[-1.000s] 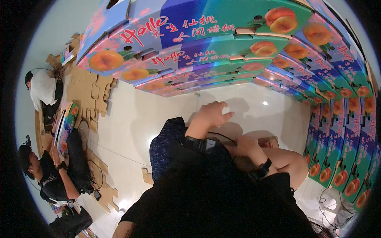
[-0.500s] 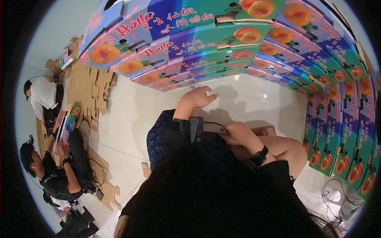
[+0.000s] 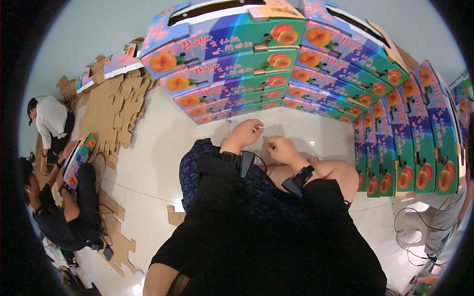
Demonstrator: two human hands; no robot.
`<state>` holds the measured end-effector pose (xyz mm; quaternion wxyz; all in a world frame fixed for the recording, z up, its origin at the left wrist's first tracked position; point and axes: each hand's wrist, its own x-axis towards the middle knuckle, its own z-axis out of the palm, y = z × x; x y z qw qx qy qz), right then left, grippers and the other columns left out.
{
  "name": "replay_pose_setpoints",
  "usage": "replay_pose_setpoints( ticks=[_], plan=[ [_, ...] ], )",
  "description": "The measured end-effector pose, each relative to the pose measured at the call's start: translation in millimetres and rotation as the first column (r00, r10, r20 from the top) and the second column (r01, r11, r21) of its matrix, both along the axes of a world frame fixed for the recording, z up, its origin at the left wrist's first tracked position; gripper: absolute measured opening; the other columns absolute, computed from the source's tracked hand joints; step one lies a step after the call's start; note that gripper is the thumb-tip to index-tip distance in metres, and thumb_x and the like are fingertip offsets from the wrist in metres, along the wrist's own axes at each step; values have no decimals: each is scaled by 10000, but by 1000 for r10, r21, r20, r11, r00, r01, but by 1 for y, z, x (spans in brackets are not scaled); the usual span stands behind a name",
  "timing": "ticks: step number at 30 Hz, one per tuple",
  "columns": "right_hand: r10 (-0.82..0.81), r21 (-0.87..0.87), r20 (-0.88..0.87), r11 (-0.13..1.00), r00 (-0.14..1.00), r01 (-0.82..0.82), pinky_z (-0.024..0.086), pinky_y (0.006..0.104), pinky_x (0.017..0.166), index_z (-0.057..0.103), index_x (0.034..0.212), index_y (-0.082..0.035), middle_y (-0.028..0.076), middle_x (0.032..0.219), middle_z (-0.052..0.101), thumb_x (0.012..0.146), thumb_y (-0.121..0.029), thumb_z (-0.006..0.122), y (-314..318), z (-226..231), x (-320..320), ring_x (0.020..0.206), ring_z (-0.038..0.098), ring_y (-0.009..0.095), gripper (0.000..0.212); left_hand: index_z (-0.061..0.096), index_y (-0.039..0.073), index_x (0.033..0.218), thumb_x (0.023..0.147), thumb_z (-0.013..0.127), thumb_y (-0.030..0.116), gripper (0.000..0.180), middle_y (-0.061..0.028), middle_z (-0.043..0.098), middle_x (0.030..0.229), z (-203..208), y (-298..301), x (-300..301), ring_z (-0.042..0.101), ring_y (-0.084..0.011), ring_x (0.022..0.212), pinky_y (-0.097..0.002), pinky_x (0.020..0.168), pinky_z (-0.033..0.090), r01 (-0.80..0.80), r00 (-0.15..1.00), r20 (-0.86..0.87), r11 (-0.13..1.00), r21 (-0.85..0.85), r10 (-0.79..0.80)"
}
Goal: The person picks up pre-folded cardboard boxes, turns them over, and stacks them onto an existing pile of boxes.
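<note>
My left hand is raised over the floor in front of my lap, its fingers curled in toward the palm. Close to it on the right is my right hand, with thumb and fingers pressed together. A small pale spot shows at the fingertips of each hand. Whether that is a nail or something thin between the fingers, I cannot make out. Neither hand touches the stack of printed fruit cartons, which stands just beyond them. Both wrists carry dark bands with devices.
More carton stacks curve round to the right, including a lower pile. Flat brown cardboard pieces lie at the left. One seated person handles a printed carton; another person bends behind. Cables trail on the right.
My view has tilted up, showing the carton tops. My left hand's spread fingers have curled in. My right hand has lifted from my leg and come closer to the left.
</note>
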<state>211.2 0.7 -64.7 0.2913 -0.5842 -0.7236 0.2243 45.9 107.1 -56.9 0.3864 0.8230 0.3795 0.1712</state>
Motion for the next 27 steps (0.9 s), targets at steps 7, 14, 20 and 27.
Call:
replay_pose_setpoints(
  ticks=[7,14,20,27],
  plan=[
    [-248,-113,-686,965,684,236,494,293,568,610,922,-33,68,727,631,858,-126,552,21,29,35,606,601,142,127,618,18,966,969,470,344,358,-79,642,830,5,-70,8,608,-190,724,-330,696,487,98,890,452,939,-330,66],
    [-438,-449,-893,846,-105,286,470,285,567,581,856,-70,15,594,472,819,-176,591,50,26,20,534,496,129,113,582,52,1067,982,176,576,668,-28,595,1041,-4,-176,0,546,-120,883,-260,808,421,509,739,653,497,-703,168],
    [-686,-519,-724,471,-73,713,477,372,665,634,845,29,135,732,640,754,-212,594,57,-85,111,660,606,246,261,592,60,1079,982,272,552,595,1,584,1010,43,-232,24,543,-103,850,-247,794,422,530,758,644,477,-701,106],
    [-896,-350,-427,291,125,891,475,402,755,663,922,48,222,802,671,720,-228,577,37,-26,91,789,652,320,353,567,61,1025,973,471,395,351,34,543,752,21,-206,-5,508,-62,670,-230,663,441,568,816,557,388,-726,-155]
  ],
)
